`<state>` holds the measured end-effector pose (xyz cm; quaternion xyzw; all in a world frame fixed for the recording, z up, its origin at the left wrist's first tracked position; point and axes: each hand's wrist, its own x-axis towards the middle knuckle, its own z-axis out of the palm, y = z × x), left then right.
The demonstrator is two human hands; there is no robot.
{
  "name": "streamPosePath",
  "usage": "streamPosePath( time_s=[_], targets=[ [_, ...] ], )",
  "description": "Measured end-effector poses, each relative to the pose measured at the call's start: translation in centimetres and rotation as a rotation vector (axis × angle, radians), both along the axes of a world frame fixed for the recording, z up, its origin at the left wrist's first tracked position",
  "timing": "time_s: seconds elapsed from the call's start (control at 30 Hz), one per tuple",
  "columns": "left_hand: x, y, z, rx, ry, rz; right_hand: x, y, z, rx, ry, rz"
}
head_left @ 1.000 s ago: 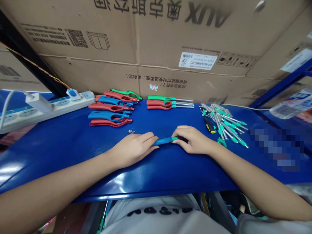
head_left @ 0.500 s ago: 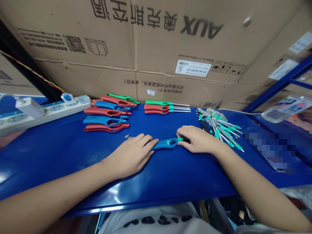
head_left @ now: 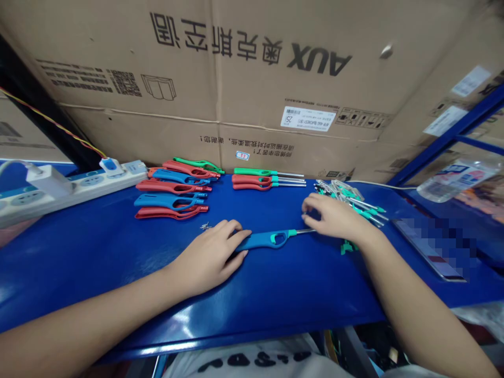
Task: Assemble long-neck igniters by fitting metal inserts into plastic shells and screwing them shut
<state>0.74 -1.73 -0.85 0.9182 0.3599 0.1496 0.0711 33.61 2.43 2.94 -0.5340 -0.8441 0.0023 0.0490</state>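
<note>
A blue lighter [head_left: 262,240] with a green trigger and a metal tube lies across the table's middle. My left hand [head_left: 210,257] grips its handle end between thumb and fingers. Beside the tube's tip, my right hand [head_left: 334,216] has its fingers curled with a gap between thumb and forefinger; whether it holds anything is hidden. Behind that hand lies a pile of metal tubes with green parts [head_left: 368,210]. Small green pieces [head_left: 348,247] show under the right wrist. Some tiny metal pins [head_left: 205,226] are just beyond my left hand.
Red, blue and green lighter shells [head_left: 173,200] are stacked at the back left. Assembled lighters [head_left: 252,181] lie at the back centre. A power strip [head_left: 90,181] is at left, a phone [head_left: 429,249] and bottle [head_left: 459,178] at right. A large carton [head_left: 244,68] stands behind.
My right hand has moved right and away from the lighter's front, and the metal tube now shows. Small green pieces have come into view near the right wrist. The view has shifted slightly.
</note>
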Motion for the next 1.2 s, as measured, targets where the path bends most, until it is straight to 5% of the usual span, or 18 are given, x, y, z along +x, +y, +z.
streamPosePath(
  time_s=[0.17,0.37,0.57,0.9,1.2],
  targets=[
    [0.0,0.1,-0.2,-0.008,-0.019,0.016,2.5,1.5,-2.3,0.112,-0.157,-0.530],
    [0.0,0.3,-0.3,-0.035,-0.024,-0.002,1.7,1.4,-2.2,-0.015,-0.080,-0.588],
    [0.0,0.3,-0.1,-0.038,-0.028,-0.021,1.1,1.2,-0.8,0.186,0.060,-0.513],
    [0.0,0.1,-0.2,-0.112,-0.082,-0.066,-2.4,0.9,-2.1,0.555,0.736,-0.149],
    [0.4,-0.6,-0.3,-0.085,-0.086,-0.143,-9.2,-1.3,-3.7,-0.164,1.297,-0.010]
  ],
)
